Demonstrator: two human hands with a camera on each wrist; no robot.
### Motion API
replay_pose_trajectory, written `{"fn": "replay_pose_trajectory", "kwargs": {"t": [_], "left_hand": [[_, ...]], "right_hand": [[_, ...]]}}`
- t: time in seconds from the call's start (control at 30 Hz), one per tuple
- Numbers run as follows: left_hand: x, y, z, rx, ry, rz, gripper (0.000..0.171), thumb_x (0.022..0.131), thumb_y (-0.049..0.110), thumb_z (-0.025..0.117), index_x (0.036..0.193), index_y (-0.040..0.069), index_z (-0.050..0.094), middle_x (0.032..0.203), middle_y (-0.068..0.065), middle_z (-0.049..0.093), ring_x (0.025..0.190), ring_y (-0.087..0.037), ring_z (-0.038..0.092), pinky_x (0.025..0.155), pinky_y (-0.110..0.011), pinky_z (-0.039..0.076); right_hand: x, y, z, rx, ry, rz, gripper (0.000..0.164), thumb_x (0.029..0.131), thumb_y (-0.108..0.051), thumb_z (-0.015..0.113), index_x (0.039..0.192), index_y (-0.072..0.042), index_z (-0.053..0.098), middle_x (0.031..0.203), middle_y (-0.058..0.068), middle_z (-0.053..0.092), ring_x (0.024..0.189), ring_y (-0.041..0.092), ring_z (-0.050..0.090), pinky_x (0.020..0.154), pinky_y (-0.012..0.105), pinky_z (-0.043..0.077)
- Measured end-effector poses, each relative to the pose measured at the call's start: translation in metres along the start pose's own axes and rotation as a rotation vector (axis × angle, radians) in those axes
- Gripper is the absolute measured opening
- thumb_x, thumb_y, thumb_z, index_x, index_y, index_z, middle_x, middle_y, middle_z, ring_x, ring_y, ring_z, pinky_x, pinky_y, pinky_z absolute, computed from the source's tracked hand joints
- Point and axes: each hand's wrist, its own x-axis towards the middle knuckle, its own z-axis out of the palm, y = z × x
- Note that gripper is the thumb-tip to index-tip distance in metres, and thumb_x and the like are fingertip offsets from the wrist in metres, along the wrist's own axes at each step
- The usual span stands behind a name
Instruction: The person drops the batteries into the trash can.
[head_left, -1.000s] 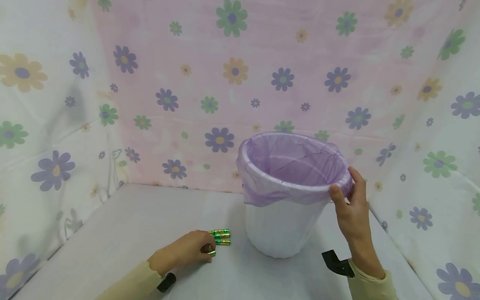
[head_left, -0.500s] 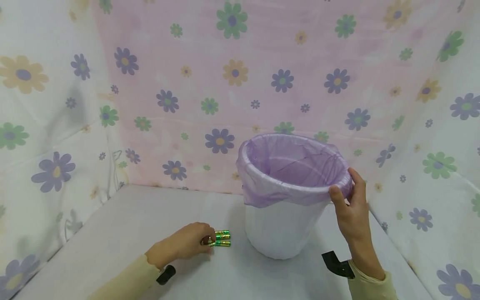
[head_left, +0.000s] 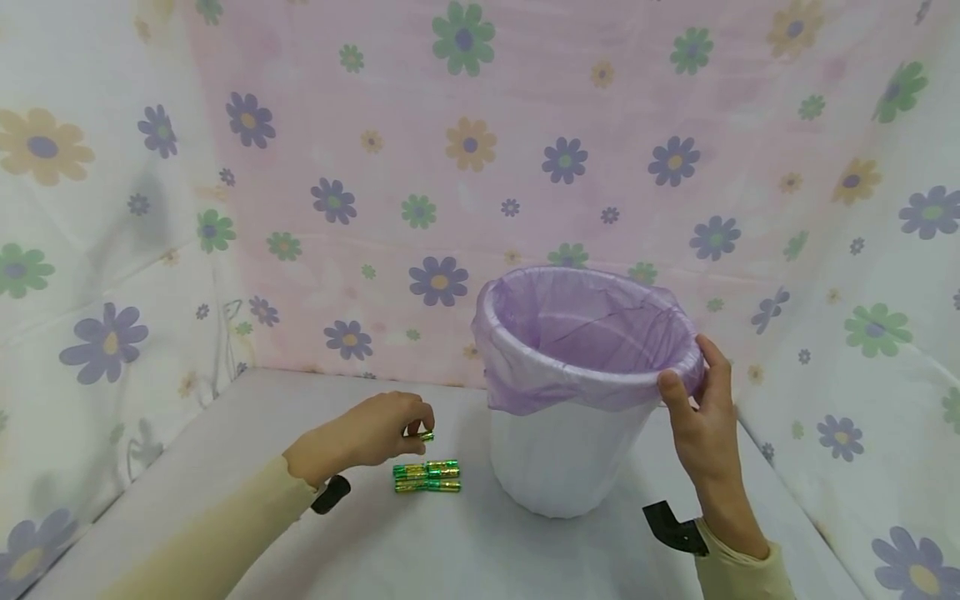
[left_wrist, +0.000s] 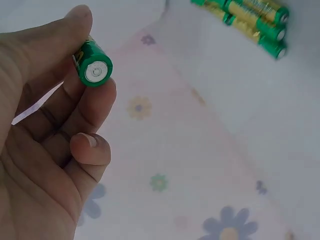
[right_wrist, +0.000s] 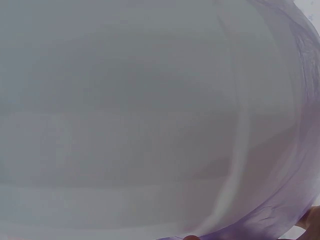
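My left hand (head_left: 382, 429) pinches one battery (head_left: 427, 436) between thumb and fingers, just above the table. In the left wrist view this battery (left_wrist: 96, 67) has a green end with a silver flat terminal facing the camera. Below the hand, more green-and-gold batteries (head_left: 427, 477) lie side by side on the table. My right hand (head_left: 705, 433) grips the right side of the rim of a white wastebasket (head_left: 562, 458), thumb in front. A purple bin liner (head_left: 540, 396) is folded over that rim. The basket's outer wall fills most of the right wrist view.
The white-covered table (head_left: 315, 533) is closed in by a pink floral cloth (head_left: 390, 283) at the back and white floral cloths on both sides. The wastebasket stands right of the batteries, upright.
My left hand has moved away from me with the pinched battery, from in front of the other batteries to beyond them, uncovering them. The right hand and wastebasket have stayed put.
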Motion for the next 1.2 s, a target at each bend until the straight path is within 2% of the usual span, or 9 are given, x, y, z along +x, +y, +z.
{"fn": "replay_pose_trajectory", "kwargs": {"t": [0.13, 0.33, 0.63, 0.8, 0.97, 1.2], "left_hand": [[0.008, 0.005, -0.022, 0.039, 0.026, 0.03, 0.017, 0.076, 0.021, 0.072, 0.09, 0.016, 0.063, 0.076, 0.011, 0.05, 0.066, -0.006, 0.046, 0.061, -0.024, 0.041], [0.024, 0.012, -0.057, 0.07, 0.071, 0.079, 0.019, 0.075, 0.018, 0.073, 0.091, 0.013, 0.062, 0.075, 0.008, 0.051, 0.066, -0.008, 0.046, 0.061, -0.024, 0.041], [0.042, 0.029, -0.105, 0.1, 0.113, 0.094, 0.016, 0.078, 0.017, 0.071, 0.091, 0.013, 0.063, 0.073, 0.007, 0.053, 0.065, -0.01, 0.048, 0.063, -0.027, 0.042], [0.053, 0.039, -0.125, 0.071, 0.126, 0.096, 0.014, 0.08, 0.018, 0.069, 0.092, 0.013, 0.063, 0.074, 0.004, 0.053, 0.063, -0.011, 0.048, 0.061, -0.026, 0.041], [0.068, 0.051, -0.14, 0.028, 0.138, 0.135, 0.015, 0.08, 0.018, 0.069, 0.093, 0.011, 0.063, 0.074, 0.002, 0.053, 0.067, -0.014, 0.047, 0.063, -0.028, 0.041], [0.094, 0.071, -0.149, -0.005, 0.122, 0.134, 0.017, 0.08, 0.02, 0.069, 0.094, 0.012, 0.063, 0.075, 0.001, 0.054, 0.068, -0.014, 0.048, 0.065, -0.027, 0.041]], "right_hand": [[0.0, 0.0, 0.0, 0.003, 0.0, 0.001, 0.059, 0.09, -0.025, 0.053, 0.139, -0.034, 0.022, 0.126, 0.005, 0.043, 0.106, 0.016, 0.046, 0.085, 0.021, 0.04], [-0.001, 0.0, 0.001, 0.001, -0.003, 0.004, 0.059, 0.089, -0.026, 0.052, 0.139, -0.035, 0.022, 0.127, 0.004, 0.042, 0.107, 0.016, 0.046, 0.088, 0.026, 0.04], [0.001, 0.0, 0.002, 0.001, -0.001, -0.014, 0.058, 0.09, -0.024, 0.052, 0.139, -0.035, 0.023, 0.125, 0.006, 0.044, 0.108, 0.019, 0.047, 0.083, 0.018, 0.04], [0.0, 0.002, 0.002, -0.005, -0.002, -0.017, 0.058, 0.09, -0.022, 0.052, 0.139, -0.035, 0.023, 0.125, 0.007, 0.044, 0.111, 0.02, 0.046, 0.085, 0.021, 0.04], [0.0, 0.003, 0.001, -0.005, 0.0, -0.016, 0.058, 0.09, -0.022, 0.052, 0.139, -0.035, 0.023, 0.125, 0.007, 0.044, 0.111, 0.019, 0.046, 0.085, 0.022, 0.04], [0.0, 0.002, 0.001, -0.002, 0.009, -0.018, 0.058, 0.09, -0.024, 0.052, 0.139, -0.034, 0.023, 0.124, 0.007, 0.045, 0.109, 0.019, 0.047, 0.084, 0.021, 0.04]]}}
